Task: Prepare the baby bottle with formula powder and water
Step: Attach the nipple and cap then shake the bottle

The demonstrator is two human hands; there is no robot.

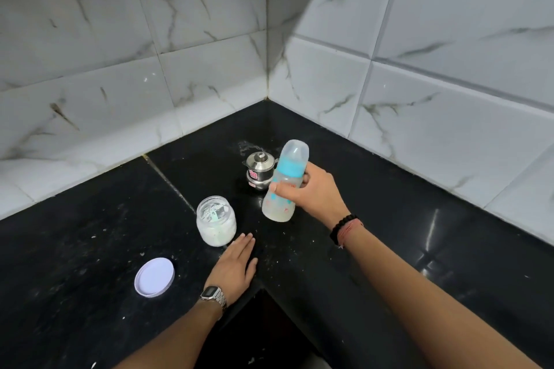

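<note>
Right of centre in the frame, the right hand is gripping the baby bottle around its middle, thumb across the front and fingers curled behind. The bottle is leaning with its top toward the upper right — clear plastic, a turquoise collar, a translucent domed cap, cloudy pale liquid sitting in its base. Whether its base is touching the counter cannot be told. Below centre, the left hand is lying flat with fingers straight and together on the black counter, its fingertips just beside an open glass jar holding white powder. The jar's round pale lid is lying at lower left. A small shiny steel lidded pot is standing just behind the bottle — glossy marbled tiles are lining the corner.
</note>
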